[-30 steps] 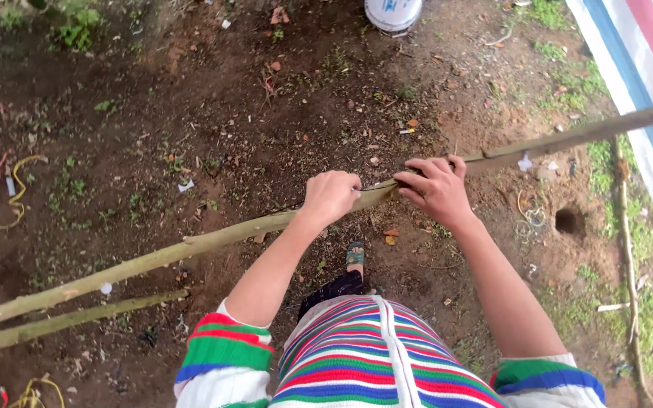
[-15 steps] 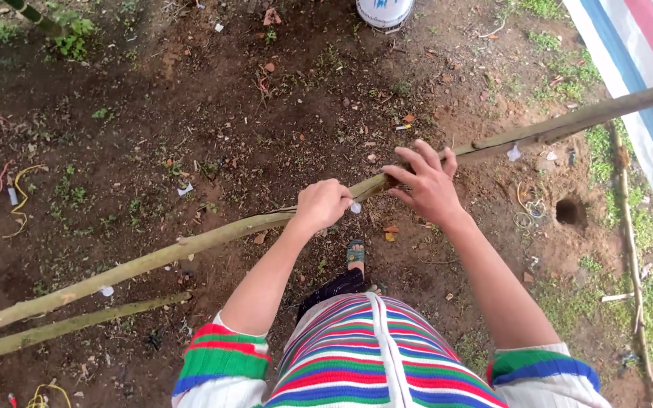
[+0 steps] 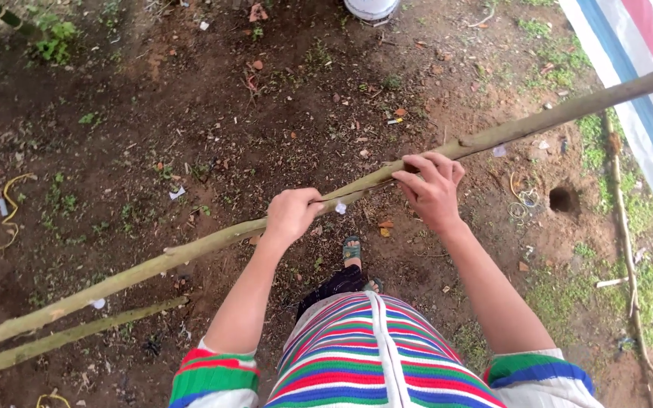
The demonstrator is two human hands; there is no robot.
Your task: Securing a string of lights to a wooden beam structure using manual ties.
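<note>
A long, pale green wooden pole (image 3: 190, 249) runs slantwise from lower left to upper right, held above bare brown soil. My left hand (image 3: 291, 214) is closed around it near its middle. My right hand (image 3: 430, 189) grips the same pole a little further right, fingers curled over the top. Below the hands I see my striped, many-coloured clothing (image 3: 372, 355) and a sandalled foot (image 3: 352, 247) on the ground.
A second, shorter pole (image 3: 62, 338) lies on the soil at lower left. A small hole (image 3: 563, 199) is dug at right, beside a thin stick (image 3: 625, 234). A striped tarp (image 3: 636, 83) covers the upper right corner. A white bucket (image 3: 372, 7) stands at top centre.
My right hand opened briefly on the pole and has closed on it again. The view has tilted slightly, so the pole sits higher at right.
</note>
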